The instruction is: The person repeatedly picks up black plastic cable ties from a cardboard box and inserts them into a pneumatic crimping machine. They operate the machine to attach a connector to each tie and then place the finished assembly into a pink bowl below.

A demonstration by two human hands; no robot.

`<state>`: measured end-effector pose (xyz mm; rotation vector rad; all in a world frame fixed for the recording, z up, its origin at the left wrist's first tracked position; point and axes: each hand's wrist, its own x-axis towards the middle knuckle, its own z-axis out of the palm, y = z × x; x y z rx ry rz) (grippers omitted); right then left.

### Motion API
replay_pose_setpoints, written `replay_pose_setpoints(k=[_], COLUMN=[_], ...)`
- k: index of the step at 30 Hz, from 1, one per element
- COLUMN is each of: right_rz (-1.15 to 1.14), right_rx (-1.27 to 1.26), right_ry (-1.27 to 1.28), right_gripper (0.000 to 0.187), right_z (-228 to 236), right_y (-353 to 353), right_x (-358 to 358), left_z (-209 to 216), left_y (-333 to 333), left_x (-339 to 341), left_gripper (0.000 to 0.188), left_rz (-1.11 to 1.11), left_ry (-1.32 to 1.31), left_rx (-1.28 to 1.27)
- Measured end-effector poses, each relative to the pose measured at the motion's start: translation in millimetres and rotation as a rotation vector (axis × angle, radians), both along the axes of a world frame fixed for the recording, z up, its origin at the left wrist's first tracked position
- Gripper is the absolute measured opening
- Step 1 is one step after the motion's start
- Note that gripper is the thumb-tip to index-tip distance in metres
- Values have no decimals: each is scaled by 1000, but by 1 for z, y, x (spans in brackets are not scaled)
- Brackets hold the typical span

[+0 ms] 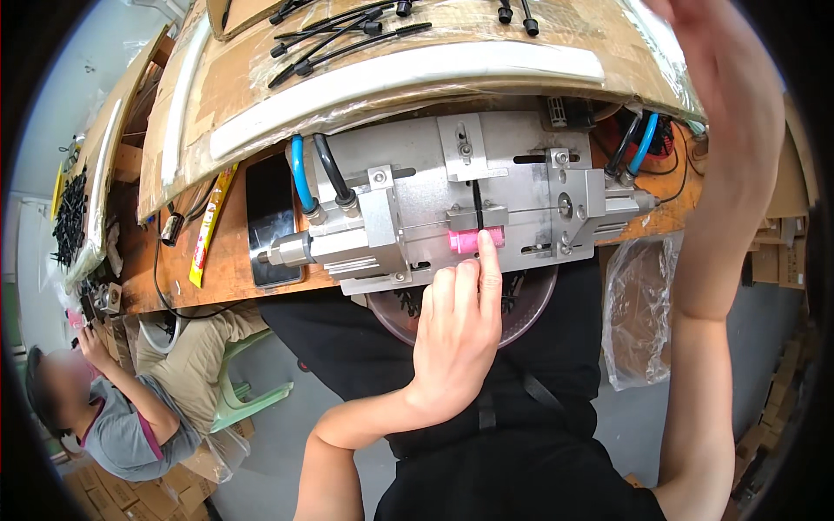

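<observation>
A grey metal fixture [530, 187] lies across the bench's front edge, with a cylinder on each side. A slim black stick [477, 201] runs front to back through its small middle block. Just in front of that block is a bright pink piece [465, 241]. My left hand [456, 326] comes from below, its index finger stretched out with the tip on the stick's near end at the pink piece. Its other fingers are bent and its thumb is hidden. My right hand [695, 30] is raised at the top right, blurred and cut off, beyond the fixture.
Several black plastic sticks [334, 39] with thick ends lie on the cardboard [234, 87] above the fixture. A round tub [395, 317] with black pieces is under its front edge. A phone [271, 213] lies left. A plastic bag [638, 313] hangs right. A seated co-worker [130, 425] is at lower left.
</observation>
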<state>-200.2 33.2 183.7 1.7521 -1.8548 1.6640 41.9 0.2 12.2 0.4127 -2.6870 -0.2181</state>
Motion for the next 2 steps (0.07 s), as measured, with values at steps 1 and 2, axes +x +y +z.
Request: replay_pose_setpoints(k=[1, 2], right_rz=[-125, -128], right_rx=[71, 72], right_ry=[44, 44], right_gripper=[20, 20], right_z=[-9, -10], right_y=[16, 19], right_x=[7, 3], left_z=[1, 4], left_y=[1, 2], left_x=[-1, -1], left_gripper=[66, 65], left_rz=[5, 11], left_ry=[-11, -23], left_rx=[28, 55])
